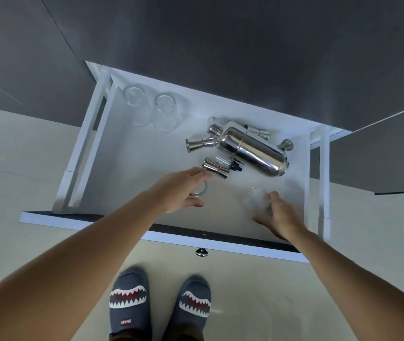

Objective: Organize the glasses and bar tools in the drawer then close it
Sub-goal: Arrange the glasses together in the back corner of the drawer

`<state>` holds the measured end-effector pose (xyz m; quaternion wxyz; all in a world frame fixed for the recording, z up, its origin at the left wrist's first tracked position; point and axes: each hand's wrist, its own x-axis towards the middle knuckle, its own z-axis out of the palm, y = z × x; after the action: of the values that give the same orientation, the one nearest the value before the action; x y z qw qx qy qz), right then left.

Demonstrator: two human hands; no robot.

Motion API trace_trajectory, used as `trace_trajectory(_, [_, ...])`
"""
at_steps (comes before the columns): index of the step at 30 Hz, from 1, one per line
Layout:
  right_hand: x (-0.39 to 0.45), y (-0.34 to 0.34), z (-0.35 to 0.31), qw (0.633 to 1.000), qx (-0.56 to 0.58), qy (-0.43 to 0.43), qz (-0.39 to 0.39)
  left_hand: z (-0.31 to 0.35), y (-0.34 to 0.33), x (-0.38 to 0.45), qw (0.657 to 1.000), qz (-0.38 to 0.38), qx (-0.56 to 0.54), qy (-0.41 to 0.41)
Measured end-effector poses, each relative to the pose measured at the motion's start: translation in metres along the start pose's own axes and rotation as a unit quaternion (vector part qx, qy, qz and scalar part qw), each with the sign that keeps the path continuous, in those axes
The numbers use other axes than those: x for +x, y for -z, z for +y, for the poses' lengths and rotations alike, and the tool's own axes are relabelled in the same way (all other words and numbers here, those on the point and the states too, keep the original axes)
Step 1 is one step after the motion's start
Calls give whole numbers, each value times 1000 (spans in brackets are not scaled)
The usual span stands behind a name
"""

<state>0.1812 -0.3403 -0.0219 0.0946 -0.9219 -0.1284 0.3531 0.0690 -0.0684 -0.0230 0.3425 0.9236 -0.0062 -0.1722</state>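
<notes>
The white drawer [112, 168] stands pulled out below me. Two ribbed glasses [138, 108] [166, 112] stand side by side at its back left. A steel shaker [252, 148] lies on its side at the back right, with jiggers [199, 144] [215, 167] beside it and another [260, 132] behind it. My left hand [179, 190] reaches over a clear glass [199, 190] lying under its fingers, fingers spread. My right hand [278, 215] hovers at another clear glass [256, 196] lying near the front right, fingers apart, touching or nearly touching it.
The drawer's dark front panel [220, 236] with a round metal knob [202, 252] is closest to me. Dark cabinet fronts [220, 45] rise behind the drawer. My feet in shark-print slippers [127, 299] stand on a pale floor.
</notes>
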Motion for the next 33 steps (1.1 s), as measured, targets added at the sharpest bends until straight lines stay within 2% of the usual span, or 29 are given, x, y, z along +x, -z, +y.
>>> trace_trajectory(4, [-13, 0, -28, 987, -80, 141, -13, -19, 10, -18, 998, 26, -9, 53])
trace_trajectory(8, [-14, -5, -84, 964, -128, 233, 10, -37, 20, -40, 993, 73, 31, 92])
trace_trajectory(14, [-2, -29, -164, 921, -171, 325, 128, -58, 25, -66, 976, 95, 129, 146])
trace_trajectory(19, [9, -50, -199, 908, -184, 325, 188, -64, 27, -69, 962, 116, 157, 192])
trace_trajectory(25, [13, -73, -209, 951, -104, 251, 147, -71, 36, -69, 940, 151, 167, 256])
trace_trajectory(33, [28, -76, -236, 959, -83, 209, 175, -80, 47, -58, 936, 155, 171, 267])
